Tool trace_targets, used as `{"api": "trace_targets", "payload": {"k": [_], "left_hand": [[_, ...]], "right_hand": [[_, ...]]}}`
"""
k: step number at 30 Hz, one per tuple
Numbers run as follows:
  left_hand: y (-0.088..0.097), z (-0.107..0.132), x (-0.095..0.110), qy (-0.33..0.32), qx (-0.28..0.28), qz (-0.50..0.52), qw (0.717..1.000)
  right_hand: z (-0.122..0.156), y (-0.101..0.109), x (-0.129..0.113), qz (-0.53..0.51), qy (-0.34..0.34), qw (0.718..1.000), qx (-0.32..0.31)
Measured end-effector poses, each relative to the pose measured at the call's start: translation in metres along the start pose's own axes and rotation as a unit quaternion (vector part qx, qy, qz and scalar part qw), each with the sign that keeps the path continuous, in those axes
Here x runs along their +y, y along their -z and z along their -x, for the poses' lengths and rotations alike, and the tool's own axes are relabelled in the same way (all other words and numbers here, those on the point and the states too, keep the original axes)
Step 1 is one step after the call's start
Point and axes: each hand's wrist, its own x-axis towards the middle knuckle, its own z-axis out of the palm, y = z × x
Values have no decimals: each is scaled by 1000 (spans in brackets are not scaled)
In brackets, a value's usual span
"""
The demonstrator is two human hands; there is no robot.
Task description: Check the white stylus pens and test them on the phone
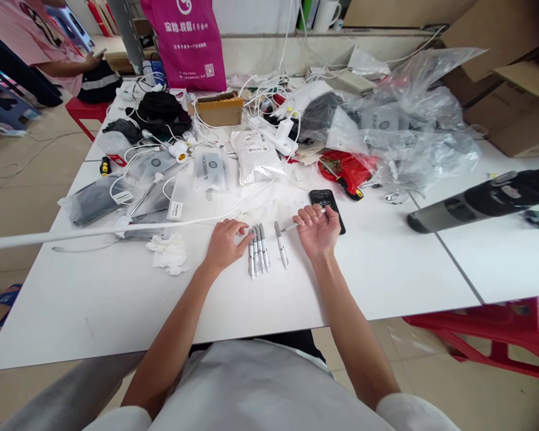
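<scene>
Several white pens with grey grips lie side by side in a row on the white table. One more pen lies apart, just right of the row. My left hand rests at the row's left side, fingers loosely bent and thumb apart, with the thumb tip by the leftmost pen. Nothing shows in its grasp. My right hand is turned palm up, its fingers curled around another pen whose end sticks out to the left. Behind that hand lies a dark phone, partly covered by the fingers.
A white cable crosses left of my hands. Crumpled white gloves, bagged packages and tangled cords lie around. At the right are a black bottle and a red stool. Another person is at the far left.
</scene>
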Motion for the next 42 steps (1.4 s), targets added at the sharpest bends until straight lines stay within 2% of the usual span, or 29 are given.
{"api": "trace_targets", "payload": {"k": [5,8,10,11,13,15,16,18,22,26,28,34,37,42], "left_hand": [[1,2,2,14,-54,-13,998],[1,1,3,20,-61,-6,998],[1,1,3,12,-60,-7,998],[1,1,4,6,-59,-9,998],[1,1,4,-3,-58,-15,998],[1,1,5,-4,-55,-16,998],[0,1,5,-3,-54,-16,998],[0,1,5,2,-52,-16,998],[-1,2,4,17,-45,-19,999],[0,2,4,42,-30,-19,998],[1,2,5,63,-24,-8,998],[6,-1,5,144,-8,139,980],[10,-5,3,188,8,265,946],[15,-13,3,221,46,464,857]], "right_hand": [[8,-9,-9,129,62,989,38],[27,-6,-14,263,141,954,21],[45,2,-15,389,200,899,22],[54,8,-15,467,226,855,23],[72,19,-13,619,221,754,-16],[86,30,-9,719,207,660,-64],[91,35,-6,749,201,626,-85],[99,41,-1,782,189,582,-119],[107,46,7,818,184,524,-149],[109,47,10,834,213,480,-171],[109,49,11,836,222,467,-181],[108,47,11,828,226,479,-185],[109,44,11,825,221,487,-183],[108,44,11,822,222,489,-189]]}}
